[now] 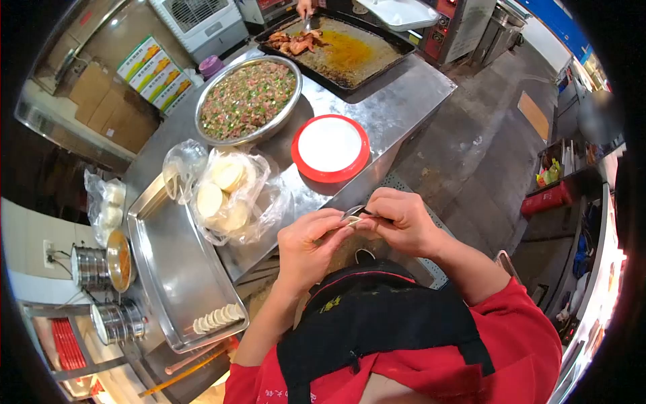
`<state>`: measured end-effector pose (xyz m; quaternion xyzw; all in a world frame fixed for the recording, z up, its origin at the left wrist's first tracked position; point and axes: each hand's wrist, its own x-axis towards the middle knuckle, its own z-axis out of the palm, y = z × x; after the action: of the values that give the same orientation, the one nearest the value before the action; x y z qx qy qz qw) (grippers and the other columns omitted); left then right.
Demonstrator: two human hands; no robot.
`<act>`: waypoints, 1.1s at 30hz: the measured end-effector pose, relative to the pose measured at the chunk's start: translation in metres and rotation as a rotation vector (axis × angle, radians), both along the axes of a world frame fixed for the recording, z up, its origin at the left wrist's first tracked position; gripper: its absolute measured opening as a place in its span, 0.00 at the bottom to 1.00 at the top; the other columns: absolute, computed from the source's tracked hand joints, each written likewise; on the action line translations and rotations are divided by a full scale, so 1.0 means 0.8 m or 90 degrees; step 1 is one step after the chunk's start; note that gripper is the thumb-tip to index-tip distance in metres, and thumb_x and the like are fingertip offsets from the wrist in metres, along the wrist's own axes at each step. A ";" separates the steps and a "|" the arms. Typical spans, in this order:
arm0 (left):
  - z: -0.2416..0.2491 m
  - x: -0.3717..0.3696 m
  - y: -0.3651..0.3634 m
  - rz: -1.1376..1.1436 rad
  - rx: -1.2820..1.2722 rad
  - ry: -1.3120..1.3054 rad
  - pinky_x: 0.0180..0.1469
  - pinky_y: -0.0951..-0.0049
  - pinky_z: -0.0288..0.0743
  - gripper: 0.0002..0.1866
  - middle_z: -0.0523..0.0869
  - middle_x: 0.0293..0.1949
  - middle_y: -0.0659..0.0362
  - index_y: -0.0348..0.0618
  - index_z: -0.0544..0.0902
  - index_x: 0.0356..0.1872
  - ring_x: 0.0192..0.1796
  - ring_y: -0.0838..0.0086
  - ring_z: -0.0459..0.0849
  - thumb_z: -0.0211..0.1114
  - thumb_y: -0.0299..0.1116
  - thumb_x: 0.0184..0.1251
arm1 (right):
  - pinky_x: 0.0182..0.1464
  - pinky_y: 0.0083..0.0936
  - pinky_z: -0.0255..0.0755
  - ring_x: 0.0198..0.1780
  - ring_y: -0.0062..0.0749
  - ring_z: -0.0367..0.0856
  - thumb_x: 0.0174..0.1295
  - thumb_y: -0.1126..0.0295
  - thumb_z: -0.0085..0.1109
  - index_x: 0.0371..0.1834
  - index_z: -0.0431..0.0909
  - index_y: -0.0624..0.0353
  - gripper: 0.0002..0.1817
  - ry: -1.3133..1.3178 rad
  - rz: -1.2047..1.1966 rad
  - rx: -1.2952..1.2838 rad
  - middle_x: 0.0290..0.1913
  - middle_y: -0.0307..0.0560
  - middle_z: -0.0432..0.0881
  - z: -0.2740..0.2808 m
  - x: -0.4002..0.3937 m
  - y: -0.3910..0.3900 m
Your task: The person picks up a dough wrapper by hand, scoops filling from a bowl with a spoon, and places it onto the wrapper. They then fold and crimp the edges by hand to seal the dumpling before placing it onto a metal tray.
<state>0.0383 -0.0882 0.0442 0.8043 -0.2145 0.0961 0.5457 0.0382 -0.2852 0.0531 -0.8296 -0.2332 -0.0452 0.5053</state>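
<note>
I watch both bare hands meet at the near edge of the steel surface (420, 84). The left hand (309, 246) pinches a small pale folded dough piece (354, 221) between its fingers; the right hand (407, 219) pinches its other side, a slim silvery metal utensil (354, 211) at its fingertips. Just beyond sits a red-rimmed white round plate (330, 177). To my left lie pale round wrappers (229, 175) in clear plastic and a rectangular metal tray (178, 249) with pleated dumplings (219, 318) at its near end.

It's a commercial kitchen! Here's the steel bench (414, 91), a big bowl (297, 94) of chopped mix (249, 101), a wide tray (367, 57) of browned meat (296, 43).
</note>
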 end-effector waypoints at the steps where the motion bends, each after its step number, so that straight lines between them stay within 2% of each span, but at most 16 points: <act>1: 0.000 0.001 0.000 -0.005 -0.002 -0.002 0.36 0.76 0.78 0.09 0.87 0.33 0.55 0.40 0.87 0.35 0.34 0.70 0.85 0.72 0.22 0.50 | 0.31 0.30 0.69 0.29 0.39 0.75 0.54 0.73 0.66 0.29 0.77 0.64 0.07 -0.002 -0.005 -0.002 0.27 0.49 0.73 0.001 0.002 -0.002; 3: 0.000 0.000 0.001 -0.004 0.082 -0.040 0.38 0.77 0.78 0.08 0.87 0.34 0.55 0.39 0.86 0.34 0.34 0.70 0.86 0.72 0.21 0.50 | 0.34 0.32 0.70 0.33 0.41 0.76 0.55 0.72 0.65 0.32 0.78 0.63 0.07 -0.016 0.010 -0.011 0.30 0.50 0.74 -0.001 0.002 -0.002; 4: -0.003 -0.001 0.001 -0.007 0.085 -0.040 0.38 0.77 0.78 0.08 0.87 0.34 0.55 0.39 0.86 0.34 0.34 0.70 0.86 0.72 0.21 0.50 | 0.34 0.32 0.70 0.33 0.41 0.76 0.55 0.72 0.65 0.32 0.78 0.63 0.07 -0.016 0.008 -0.009 0.30 0.50 0.74 -0.001 0.001 -0.002; 6: -0.012 0.001 0.000 -0.056 0.046 -0.063 0.38 0.71 0.80 0.09 0.87 0.37 0.52 0.41 0.86 0.35 0.36 0.64 0.86 0.72 0.24 0.51 | 0.37 0.33 0.71 0.35 0.43 0.76 0.55 0.72 0.65 0.36 0.78 0.63 0.09 -0.015 0.015 -0.003 0.32 0.50 0.75 0.000 0.001 -0.001; 10: -0.004 0.001 -0.003 -0.084 0.062 -0.054 0.38 0.71 0.80 0.09 0.87 0.38 0.52 0.40 0.86 0.35 0.36 0.63 0.86 0.72 0.25 0.51 | 0.37 0.34 0.71 0.34 0.45 0.76 0.55 0.73 0.64 0.36 0.78 0.63 0.08 -0.017 0.042 -0.005 0.31 0.50 0.74 -0.003 0.000 -0.001; 12: -0.002 0.004 -0.007 -0.097 0.023 -0.082 0.35 0.75 0.78 0.08 0.88 0.35 0.55 0.40 0.86 0.35 0.33 0.70 0.86 0.72 0.24 0.51 | 0.36 0.34 0.71 0.34 0.45 0.76 0.55 0.73 0.64 0.34 0.77 0.63 0.07 -0.042 0.044 -0.066 0.31 0.50 0.74 -0.003 0.000 -0.002; 13: -0.003 0.002 -0.006 -0.093 0.029 -0.081 0.35 0.75 0.78 0.08 0.88 0.35 0.55 0.40 0.86 0.35 0.33 0.70 0.86 0.72 0.24 0.51 | 0.36 0.34 0.71 0.34 0.45 0.76 0.55 0.73 0.64 0.34 0.77 0.63 0.07 -0.042 0.049 -0.060 0.31 0.50 0.74 -0.005 -0.001 -0.001; 15: -0.007 -0.001 -0.001 -0.022 0.071 -0.015 0.36 0.75 0.78 0.08 0.88 0.34 0.56 0.41 0.86 0.35 0.34 0.70 0.86 0.72 0.25 0.52 | 0.35 0.35 0.70 0.34 0.46 0.76 0.55 0.74 0.63 0.33 0.76 0.63 0.07 -0.013 0.024 -0.053 0.31 0.51 0.74 -0.009 -0.004 0.001; 17: -0.009 -0.003 0.000 -0.011 0.079 -0.003 0.36 0.75 0.78 0.08 0.88 0.34 0.57 0.42 0.86 0.35 0.35 0.70 0.86 0.72 0.25 0.52 | 0.35 0.35 0.70 0.34 0.47 0.76 0.55 0.75 0.63 0.34 0.77 0.63 0.06 -0.004 0.026 -0.053 0.31 0.51 0.74 -0.010 -0.004 0.001; 23: -0.002 -0.004 -0.007 -0.058 0.100 -0.075 0.40 0.74 0.79 0.09 0.88 0.37 0.55 0.42 0.86 0.36 0.38 0.66 0.86 0.69 0.21 0.53 | 0.34 0.35 0.71 0.33 0.47 0.75 0.54 0.75 0.62 0.35 0.78 0.62 0.07 -0.043 0.018 -0.028 0.32 0.50 0.74 -0.011 0.004 0.005; 26: -0.007 -0.002 -0.006 -0.083 0.079 -0.066 0.40 0.70 0.80 0.09 0.87 0.37 0.55 0.43 0.85 0.37 0.39 0.64 0.86 0.69 0.24 0.54 | 0.34 0.35 0.71 0.33 0.46 0.75 0.54 0.75 0.62 0.35 0.78 0.62 0.07 -0.063 0.030 -0.028 0.32 0.50 0.74 -0.019 0.003 0.005; 29: -0.014 0.000 -0.002 -0.043 0.086 -0.087 0.39 0.70 0.80 0.09 0.86 0.37 0.55 0.43 0.85 0.37 0.39 0.63 0.86 0.70 0.24 0.54 | 0.34 0.35 0.71 0.33 0.46 0.76 0.55 0.74 0.62 0.36 0.78 0.62 0.06 -0.038 0.022 -0.044 0.32 0.50 0.74 -0.019 0.000 0.006; 33: -0.004 -0.003 -0.002 -0.001 0.108 -0.033 0.40 0.70 0.80 0.09 0.86 0.36 0.54 0.43 0.85 0.37 0.38 0.62 0.86 0.70 0.23 0.54 | 0.34 0.35 0.71 0.33 0.46 0.76 0.56 0.73 0.62 0.34 0.78 0.62 0.05 -0.009 0.006 -0.031 0.32 0.50 0.74 -0.010 0.002 0.005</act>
<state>0.0363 -0.0900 0.0408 0.8449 -0.2365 0.0980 0.4697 0.0396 -0.2810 0.0451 -0.8401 -0.2417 -0.0432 0.4837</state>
